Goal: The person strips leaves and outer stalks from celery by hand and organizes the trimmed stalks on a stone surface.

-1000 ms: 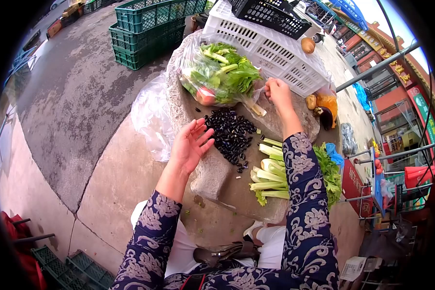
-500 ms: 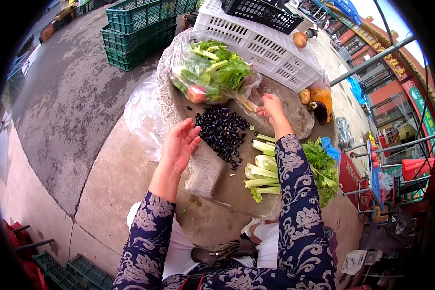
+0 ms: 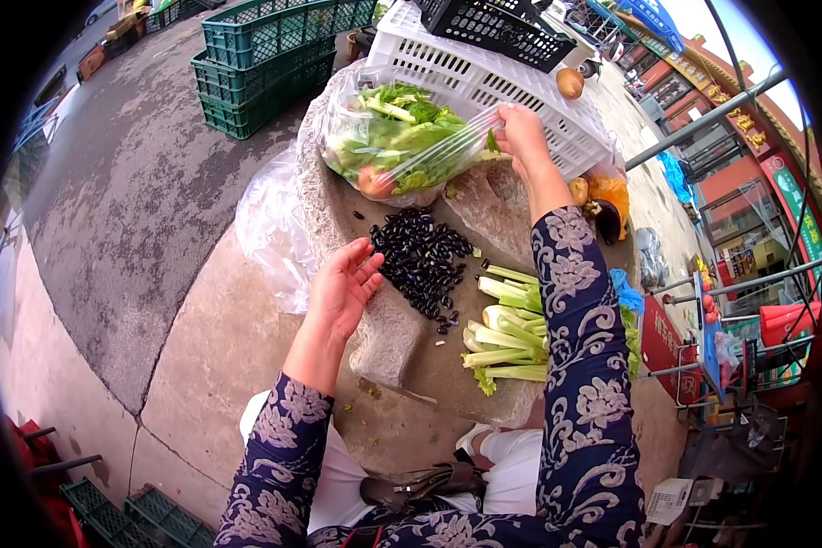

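Two hands: one loaded, one bare.
Right hand (image 3: 524, 139): fingers pinched together, clamped on the edge of the clear plastic bag (image 3: 458, 144); film drawn taut, apparently to lift that edge off the contents.
Bag position: left of the right-hand grip, on the stone slab (image 3: 391, 340); leafy greens (image 3: 402, 121) and a pinkish item (image 3: 375, 181) inside, their weight presumably anchoring it against a one-handed pull.
Left hand (image 3: 345, 288): fingers apart, loosely curled, palm up, holding nothing.
Black pile (image 3: 420, 260): just beside the left fingertips, below the bag; pieces too small to identify.
Celery (image 3: 510, 334): below the right-hand grip, probably laid apart to avoid mixing.
White crate (image 3: 557, 128): behind the right hand; contact cannot be confirmed.
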Motion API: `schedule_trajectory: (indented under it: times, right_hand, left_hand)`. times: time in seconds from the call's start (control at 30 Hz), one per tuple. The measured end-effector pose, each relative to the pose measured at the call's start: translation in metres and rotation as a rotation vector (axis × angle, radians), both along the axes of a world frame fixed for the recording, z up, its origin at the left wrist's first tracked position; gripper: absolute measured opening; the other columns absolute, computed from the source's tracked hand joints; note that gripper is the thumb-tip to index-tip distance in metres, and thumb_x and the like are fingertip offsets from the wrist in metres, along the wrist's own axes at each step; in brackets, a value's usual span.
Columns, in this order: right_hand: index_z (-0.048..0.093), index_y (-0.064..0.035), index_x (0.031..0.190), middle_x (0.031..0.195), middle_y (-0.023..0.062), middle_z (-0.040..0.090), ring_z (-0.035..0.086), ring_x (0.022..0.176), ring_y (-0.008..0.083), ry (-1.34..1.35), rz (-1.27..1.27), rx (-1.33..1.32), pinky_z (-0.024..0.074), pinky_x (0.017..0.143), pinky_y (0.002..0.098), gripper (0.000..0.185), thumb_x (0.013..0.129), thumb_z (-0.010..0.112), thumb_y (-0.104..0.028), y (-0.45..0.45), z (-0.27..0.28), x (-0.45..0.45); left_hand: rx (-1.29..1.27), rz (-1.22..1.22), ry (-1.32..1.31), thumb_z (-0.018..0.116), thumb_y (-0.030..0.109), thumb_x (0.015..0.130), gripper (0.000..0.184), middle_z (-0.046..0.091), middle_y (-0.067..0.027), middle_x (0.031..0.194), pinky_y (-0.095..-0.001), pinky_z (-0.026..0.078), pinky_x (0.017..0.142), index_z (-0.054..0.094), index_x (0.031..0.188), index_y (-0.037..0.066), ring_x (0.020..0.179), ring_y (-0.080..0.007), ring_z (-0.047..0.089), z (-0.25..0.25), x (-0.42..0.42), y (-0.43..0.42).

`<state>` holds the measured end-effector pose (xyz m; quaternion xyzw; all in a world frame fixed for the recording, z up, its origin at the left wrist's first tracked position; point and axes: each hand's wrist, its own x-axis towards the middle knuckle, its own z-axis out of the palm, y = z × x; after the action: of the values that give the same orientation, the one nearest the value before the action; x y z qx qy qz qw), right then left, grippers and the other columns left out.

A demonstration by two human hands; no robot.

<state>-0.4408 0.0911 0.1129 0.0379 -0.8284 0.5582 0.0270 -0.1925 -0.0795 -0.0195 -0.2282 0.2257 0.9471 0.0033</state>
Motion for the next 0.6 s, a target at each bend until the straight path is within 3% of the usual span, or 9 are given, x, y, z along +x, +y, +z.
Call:
schedule_trajectory:
  times: [0.07, 0.13, 0.23, 0.33, 0.47, 0.57, 0.6]
  right_hand:
    - [0.065, -0.0031, 0.089, 0.082, 0.0117, 0.067, 0.063, 0.074, 0.0239, 0.339, 0.078, 0.297, 0.0488, 0.069, 0.035, 0.025, 0.087, 0.054, -0.025, -0.026, 0.023, -0.027]
    - [0.065, -0.0038, 0.091, 0.08, 0.0025, 0.064, 0.056, 0.073, 0.0098, 0.51, 0.211, 0.329, 0.0458, 0.069, 0.0277, 0.024, 0.091, 0.054, -0.025, -0.06, 0.038, -0.019]
    - [0.066, -0.0045, 0.094, 0.079, 0.0005, 0.065, 0.055, 0.071, 0.009, 0.48, 0.487, 0.514, 0.0443, 0.068, 0.0269, 0.022, 0.089, 0.057, -0.025, -0.081, 0.023, -0.022]
    - [0.069, -0.007, 0.088, 0.08, 0.0091, 0.067, 0.063, 0.074, 0.0209, 0.38, 0.442, 0.67, 0.0482, 0.072, 0.0323, 0.026, 0.083, 0.062, -0.032, -0.077, 0.025, -0.019]
    - [0.071, -0.0088, 0.085, 0.071, 0.0054, 0.066, 0.061, 0.066, 0.0165, 0.235, 0.388, 0.223, 0.0484, 0.066, 0.031, 0.028, 0.08, 0.066, -0.036, -0.059, 0.03, -0.02]
    - [0.07, -0.0055, 0.088, 0.074, -0.0001, 0.064, 0.059, 0.068, 0.0096, 0.262, 0.344, 0.635, 0.0451, 0.062, 0.0252, 0.026, 0.084, 0.065, -0.031, -0.043, 0.037, -0.016]
    - [0.07, -0.0061, 0.092, 0.072, 0.0043, 0.066, 0.061, 0.068, 0.0125, 0.364, 0.347, 0.767, 0.0476, 0.064, 0.0287, 0.032, 0.083, 0.064, -0.036, -0.037, 0.04, -0.012]
  left_hand:
    - [-0.001, -0.001, 0.004, 0.058, 0.018, 0.088, 0.021, 0.061, -0.0043, 0.098, -0.0302, 0.049, 0.071, 0.059, 0.105, 0.006, 0.089, -0.0173, 0.061, 0.0, 0.0, 0.0]
    - [-0.003, -0.004, 0.002, 0.058, 0.018, 0.088, 0.02, 0.061, -0.0041, 0.098, -0.03, 0.049, 0.071, 0.059, 0.105, 0.006, 0.089, -0.0171, 0.061, -0.001, 0.0, 0.001]
    - [0.001, 0.01, 0.016, 0.058, 0.018, 0.088, 0.02, 0.061, -0.0037, 0.098, -0.0298, 0.049, 0.071, 0.059, 0.105, 0.006, 0.089, -0.0167, 0.061, 0.001, -0.002, -0.001]
    - [0.001, 0.011, 0.025, 0.058, 0.018, 0.088, 0.02, 0.061, -0.0033, 0.098, -0.0296, 0.049, 0.071, 0.059, 0.105, 0.006, 0.089, -0.0166, 0.061, 0.0, -0.001, -0.001]
    - [0.009, 0.006, 0.009, 0.058, 0.017, 0.088, 0.019, 0.062, -0.004, 0.097, -0.0295, 0.049, 0.071, 0.059, 0.103, 0.006, 0.088, -0.0172, 0.061, -0.001, -0.002, -0.001]
    - [0.014, 0.008, 0.018, 0.058, 0.017, 0.088, 0.018, 0.062, -0.0049, 0.097, -0.0295, 0.049, 0.07, 0.059, 0.103, 0.006, 0.088, -0.0173, 0.062, -0.001, -0.004, -0.004]
    - [0.008, 0.008, 0.023, 0.058, 0.017, 0.088, 0.018, 0.062, -0.0049, 0.097, -0.0295, 0.049, 0.07, 0.059, 0.103, 0.006, 0.088, -0.0173, 0.062, -0.002, -0.004, -0.004]
